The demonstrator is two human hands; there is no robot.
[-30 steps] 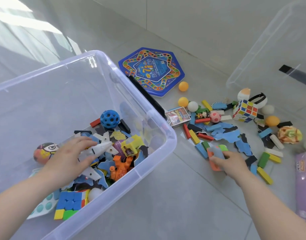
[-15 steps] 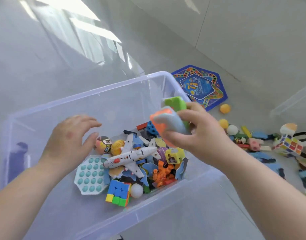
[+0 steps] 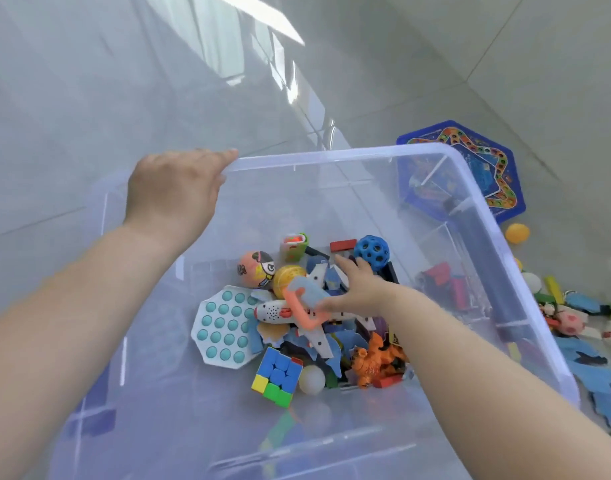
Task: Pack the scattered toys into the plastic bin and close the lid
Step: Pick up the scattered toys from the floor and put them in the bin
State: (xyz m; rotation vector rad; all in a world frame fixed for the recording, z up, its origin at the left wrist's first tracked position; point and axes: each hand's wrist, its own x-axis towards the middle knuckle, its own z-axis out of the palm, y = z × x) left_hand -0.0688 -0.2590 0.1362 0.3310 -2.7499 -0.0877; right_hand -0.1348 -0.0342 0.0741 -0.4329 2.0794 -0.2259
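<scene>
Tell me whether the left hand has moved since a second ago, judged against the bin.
Yes. The left hand has left the toy plane inside and gone up and away to the bin's far rim, where it now rests.

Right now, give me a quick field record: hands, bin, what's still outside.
left hand: on the far rim of the plastic bin
right hand: inside the bin, holding an orange-and-blue piece over the toy airplane
bin lid: off
inside: pop-it pad, cube, blue holed ball
outside: hexagonal game board, orange ball, scattered blocks
</scene>
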